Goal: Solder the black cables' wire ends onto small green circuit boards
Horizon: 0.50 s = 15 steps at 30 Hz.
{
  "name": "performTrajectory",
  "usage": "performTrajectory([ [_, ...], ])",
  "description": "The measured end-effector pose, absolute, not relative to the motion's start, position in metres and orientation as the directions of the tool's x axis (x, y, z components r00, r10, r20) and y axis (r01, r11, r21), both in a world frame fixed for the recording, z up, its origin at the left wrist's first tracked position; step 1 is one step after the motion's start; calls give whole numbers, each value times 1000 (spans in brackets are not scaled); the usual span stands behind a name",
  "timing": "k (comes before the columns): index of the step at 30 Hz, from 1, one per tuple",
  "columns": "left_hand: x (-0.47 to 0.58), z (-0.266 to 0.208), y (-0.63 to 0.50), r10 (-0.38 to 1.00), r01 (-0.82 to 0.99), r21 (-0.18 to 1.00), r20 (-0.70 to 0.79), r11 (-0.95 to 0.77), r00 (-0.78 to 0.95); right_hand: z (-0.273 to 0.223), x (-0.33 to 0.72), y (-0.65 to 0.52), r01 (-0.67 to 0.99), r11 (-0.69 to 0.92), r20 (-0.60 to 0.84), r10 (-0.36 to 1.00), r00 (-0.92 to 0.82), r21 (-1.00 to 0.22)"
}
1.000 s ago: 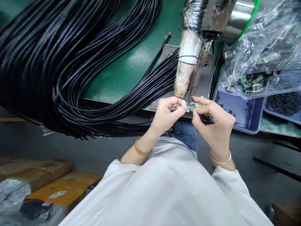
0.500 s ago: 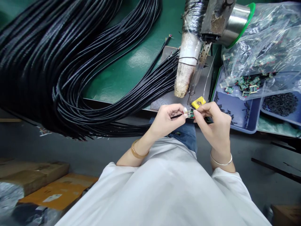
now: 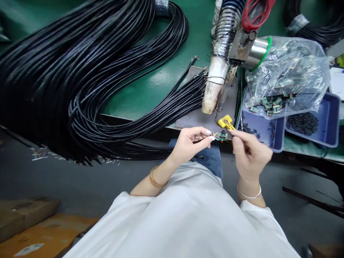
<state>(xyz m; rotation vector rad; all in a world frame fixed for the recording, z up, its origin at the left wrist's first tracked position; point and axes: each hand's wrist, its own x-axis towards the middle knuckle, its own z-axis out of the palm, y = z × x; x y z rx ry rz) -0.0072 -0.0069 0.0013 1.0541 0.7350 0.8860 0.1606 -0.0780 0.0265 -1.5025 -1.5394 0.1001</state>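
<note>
My left hand (image 3: 192, 143) pinches coloured wires at the stripped end of a black cable. A small green circuit board (image 3: 222, 137) sits at the wire ends, just beyond my left fingertips. My right hand (image 3: 251, 152) is closed, thumb against fingers, on a slim yellow forked tool (image 3: 230, 125) that may be tweezers. Behind that tool lies a yellow sponge-like block (image 3: 224, 120) on the grey plate (image 3: 192, 120). The soldering iron (image 3: 224, 87) points down just above the block, beside a white-wrapped hose nozzle (image 3: 211, 93).
A thick bundle of black cables (image 3: 126, 104) covers the left of the green bench (image 3: 158, 71). Right of the iron stand a solder spool (image 3: 254, 55), a plastic bag of circuit boards (image 3: 292, 68) and blue trays (image 3: 278, 139) of small black pieces. Cardboard boxes (image 3: 48, 236) lie low at left.
My right hand has moved right and down, away from the board, and now grips the yellow tool. My left hand still pinches the wires. The view has shifted slightly.
</note>
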Motion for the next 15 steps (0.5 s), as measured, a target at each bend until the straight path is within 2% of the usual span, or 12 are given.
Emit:
performTrajectory([
  [3, -7, -1, -10, 879, -242, 949, -69, 204, 472, 30, 160, -77, 799, 339, 528, 848, -32, -496],
  [5, -7, 0, -9, 880, -224, 954, -74, 200, 470, 27, 161, -76, 813, 359, 511, 855, -90, -458],
  [7, -8, 1, -8, 873, -201, 955, -99, 218, 478, 24, 163, -75, 812, 357, 489, 866, -103, -462],
  [11, -6, 2, -7, 844, -178, 948, -137, 263, 519, 22, 165, -73, 766, 342, 482, 875, -48, -545],
  [15, -4, 1, -9, 828, -170, 951, -128, 258, 545, 22, 161, -69, 750, 377, 478, 873, -93, -544],
])
